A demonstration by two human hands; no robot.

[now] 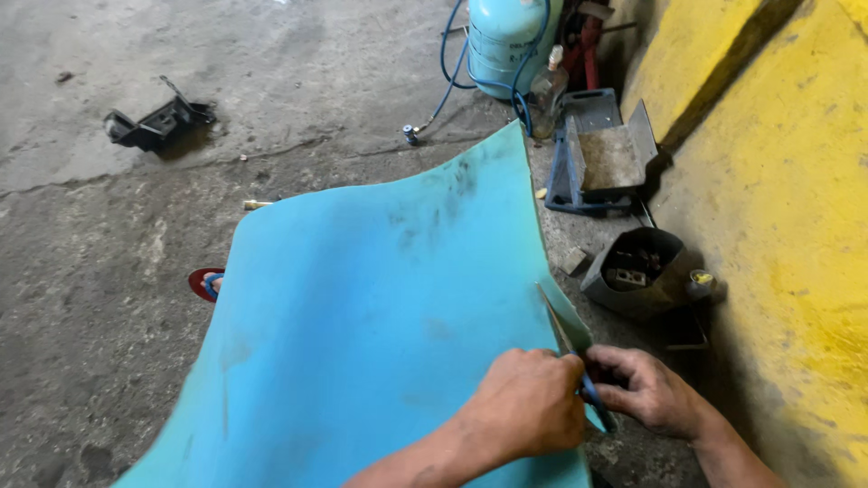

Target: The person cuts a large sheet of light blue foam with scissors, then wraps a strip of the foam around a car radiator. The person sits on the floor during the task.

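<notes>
Head view, items listed by size, largest first.

Concrete floor [108, 181]: grey, stained, spreading up and to the left of both hands.

Yellow wall [796, 208]: to the right of the right hand, running up the frame.

Blue foam sheet [362, 316]: large, smudged with dark marks, curved upward, lying beneath the left hand and reaching well up and left of it. A narrow strip along its right edge is parting from the sheet just above the hands.

Light-blue gas cylinder [502, 36]: far above the hands, wrapped by a blue hose [448, 81].

Grey metal tray [601, 154]: open, above the right hand, against the wall.

Dark metal box [642, 271]: just above the right hand, tilted, small parts inside.

Black bracket [154, 125]: well up and left of the hands, on the floor.

Left hand [524, 407]: closed, knuckles up, pressing on the sheet near its right edge.

Right hand [646, 390]: closed around the blue handles of the scissors, just right of the left hand.

Scissors [565, 339]: blades pointing up from between the hands, along the cut line in the sheet.

Red sandal [206, 283]: far left of the hands, partly hidden under the sheet's edge.
</notes>
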